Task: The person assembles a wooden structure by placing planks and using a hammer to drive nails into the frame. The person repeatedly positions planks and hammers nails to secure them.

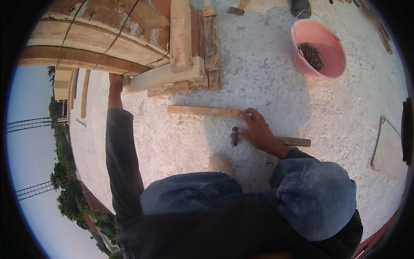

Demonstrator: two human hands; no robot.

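Observation:
My right hand [260,132] is low over the concrete floor, with thumb and fingers apart. Its fingertips touch the right end of a flat wooden strip [202,111]. Beneath that hand lies a hammer; its dark head [234,136] is beside my thumb, and its wooden handle [295,141] sticks out to the right. My left arm reaches forward to a large wooden formwork [99,36] of boards and timbers. Only the wrist and part of my left hand [115,85] show at its lower edge; the fingers are hidden behind the wood.
A pink bucket [335,64] with a wire handle holds many nails [311,57] at the far right. A pale flat panel [390,149] lies to the right. Short timbers [211,41] stand against the formwork. On the left the slab's edge drops toward trees [64,168].

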